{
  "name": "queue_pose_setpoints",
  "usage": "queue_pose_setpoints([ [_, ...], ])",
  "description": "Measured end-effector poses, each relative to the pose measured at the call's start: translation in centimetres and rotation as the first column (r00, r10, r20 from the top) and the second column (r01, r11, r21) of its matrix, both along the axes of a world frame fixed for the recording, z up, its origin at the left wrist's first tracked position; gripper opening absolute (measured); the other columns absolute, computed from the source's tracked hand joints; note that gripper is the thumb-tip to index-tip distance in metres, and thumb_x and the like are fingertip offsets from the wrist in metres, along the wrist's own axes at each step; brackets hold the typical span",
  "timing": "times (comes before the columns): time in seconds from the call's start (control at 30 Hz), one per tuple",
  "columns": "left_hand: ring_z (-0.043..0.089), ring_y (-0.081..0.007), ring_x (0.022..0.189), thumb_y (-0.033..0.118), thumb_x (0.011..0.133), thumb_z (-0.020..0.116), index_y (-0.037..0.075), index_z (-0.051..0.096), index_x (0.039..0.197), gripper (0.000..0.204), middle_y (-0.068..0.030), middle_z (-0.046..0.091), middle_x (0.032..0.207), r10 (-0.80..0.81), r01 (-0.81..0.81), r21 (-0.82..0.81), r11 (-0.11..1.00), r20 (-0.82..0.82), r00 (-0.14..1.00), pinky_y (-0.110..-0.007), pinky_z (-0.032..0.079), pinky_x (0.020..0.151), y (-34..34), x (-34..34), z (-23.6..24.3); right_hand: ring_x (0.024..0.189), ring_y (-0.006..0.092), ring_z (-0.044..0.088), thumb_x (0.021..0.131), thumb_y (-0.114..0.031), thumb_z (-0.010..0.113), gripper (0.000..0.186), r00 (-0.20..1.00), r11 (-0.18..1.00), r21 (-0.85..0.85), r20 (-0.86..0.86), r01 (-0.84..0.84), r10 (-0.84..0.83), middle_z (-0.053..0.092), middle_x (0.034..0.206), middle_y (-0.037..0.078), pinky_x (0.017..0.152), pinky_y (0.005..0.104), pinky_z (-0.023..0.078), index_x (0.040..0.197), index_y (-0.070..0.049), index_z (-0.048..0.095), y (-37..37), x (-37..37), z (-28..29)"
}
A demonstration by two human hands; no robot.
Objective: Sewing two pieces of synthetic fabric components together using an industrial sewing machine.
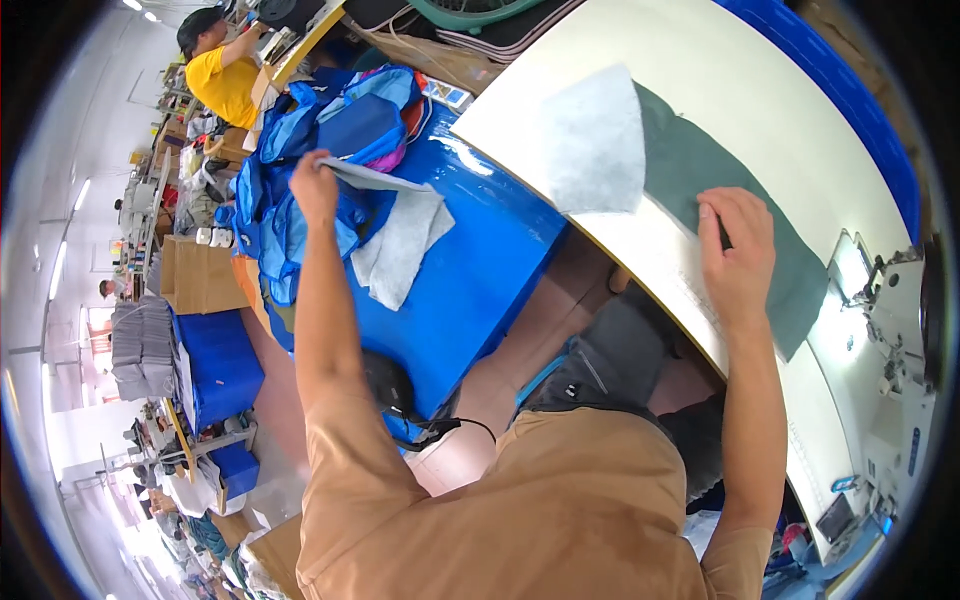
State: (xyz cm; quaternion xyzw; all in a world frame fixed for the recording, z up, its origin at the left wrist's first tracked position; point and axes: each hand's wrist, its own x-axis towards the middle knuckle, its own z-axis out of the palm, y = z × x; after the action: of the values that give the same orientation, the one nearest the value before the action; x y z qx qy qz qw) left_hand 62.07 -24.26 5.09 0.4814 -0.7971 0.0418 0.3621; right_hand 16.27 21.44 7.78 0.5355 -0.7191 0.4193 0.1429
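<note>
Pinched in my left hand (pixel 316 185) is the corner of a light grey, felt-like fabric piece (pixel 405 245), which drapes in folds over the blue-covered table on my left. My right hand (pixel 738 235) rests on a dark green fabric panel (pixel 785 260) on the white sewing table. Its fingers are curled in and pressed together, and whatever they may hold is hidden. Another light grey felt-like piece (pixel 597 140) lies flat, partly over the far left end of the green panel. It is apart from my right hand.
Blue bags (pixel 365 125) are heaped beyond my left hand. A sewing machine (pixel 905 320) stands at the right. The white table's (pixel 850 130) edge faces the blue table (pixel 480 290) across a floor gap. A person in yellow (pixel 222 80) works at the far left, near a cardboard box (pixel 200 275).
</note>
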Motion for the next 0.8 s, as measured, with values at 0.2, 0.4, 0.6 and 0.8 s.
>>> queue_pose_setpoints([
  [0.2,0.078,-0.0234,0.109,-0.005,0.094,0.066,0.005,0.081,0.127,0.038,-0.0104,0.082,0.119,-0.37,0.307,-0.273,0.912,-0.221,0.902,-0.036,0.06,0.1,6.4,-14.4,13.8,0.099,0.0331,0.071,0.094,-0.008,0.076,0.009,0.999,0.999,0.022,-0.018,-0.04,0.041,0.077,0.101,0.01,0.09,0.0456,0.054,0.103,-0.008,0.079,0.6,0.2,-0.4],
  [0.4,0.075,-0.0248,0.117,-0.009,0.091,0.069,0.006,0.081,0.124,0.038,-0.0087,0.081,0.122,-0.663,0.59,-0.482,0.648,0.024,0.748,-0.036,0.055,0.106,19.9,-30.0,21.3,0.085,0.0304,0.075,0.108,-0.03,0.069,0.028,0.667,0.781,0.321,0.728,-0.536,0.159,0.077,0.096,0.014,0.078,0.0414,0.058,0.106,-0.004,0.08,4.4,2.9,5.6],
  [0.6,0.069,-0.0293,0.113,-0.001,0.078,0.078,0.018,0.082,0.119,0.046,-0.0035,0.076,0.115,-0.685,0.7,-0.532,0.477,0.274,0.675,-0.043,0.052,0.1,28.6,-39.1,23.0,0.09,0.0149,0.072,0.11,-0.028,0.07,0.031,0.281,0.822,-0.018,0.935,-0.57,0.215,0.081,0.103,0.008,0.086,0.0308,0.057,0.128,-0.006,0.08,11.6,4.0,8.5],
  [0.8,0.061,-0.0244,0.093,0.005,0.073,0.079,0.015,0.078,0.118,0.046,-0.002,0.061,0.094,-0.865,0.907,-0.226,0.355,0.289,0.41,-0.044,0.044,0.093,39.9,-40.6,19.6,0.114,0.0135,0.062,0.108,-0.024,0.075,0.065,0.178,0.963,-0.235,0.95,-0.13,0.256,0.066,0.144,0.008,0.093,0.0282,0.052,0.163,-0.003,0.05,16.4,2.2,7.8],
])
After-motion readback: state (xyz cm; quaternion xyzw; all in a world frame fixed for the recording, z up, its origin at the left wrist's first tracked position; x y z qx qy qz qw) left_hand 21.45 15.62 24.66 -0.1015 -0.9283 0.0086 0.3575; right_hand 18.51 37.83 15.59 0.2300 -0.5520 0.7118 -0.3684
